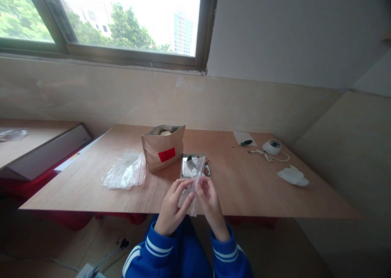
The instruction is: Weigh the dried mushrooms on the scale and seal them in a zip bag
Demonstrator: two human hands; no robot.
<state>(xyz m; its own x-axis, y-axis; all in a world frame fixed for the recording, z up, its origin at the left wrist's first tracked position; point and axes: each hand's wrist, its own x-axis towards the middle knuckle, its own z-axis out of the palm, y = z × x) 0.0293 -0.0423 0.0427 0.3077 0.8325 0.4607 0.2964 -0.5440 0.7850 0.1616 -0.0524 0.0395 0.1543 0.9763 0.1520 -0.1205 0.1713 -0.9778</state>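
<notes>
A small clear plastic zip bag [193, 202] is held up between both hands over the table's front edge. My left hand [174, 204] pinches its left side, thumb and fingers bent toward the plastic. On the other side my right hand [210, 200] grips the bag near its middle. Just beyond the hands lies a small scale [186, 168] with a pale top, partly covered by the bag and some dark pieces. Behind it to the left stands an open brown paper pouch [162, 149] with a red label; something pale shows at its mouth.
Larger clear zip bags [125, 172] lie left of the pouch. To the right are a screwdriver [246, 143] on white paper, a white dome camera [271, 147] with its cable, and a crumpled white wrapper [293, 175]. A second table [33, 141] stands at the left; a power strip [90, 271] lies on the floor.
</notes>
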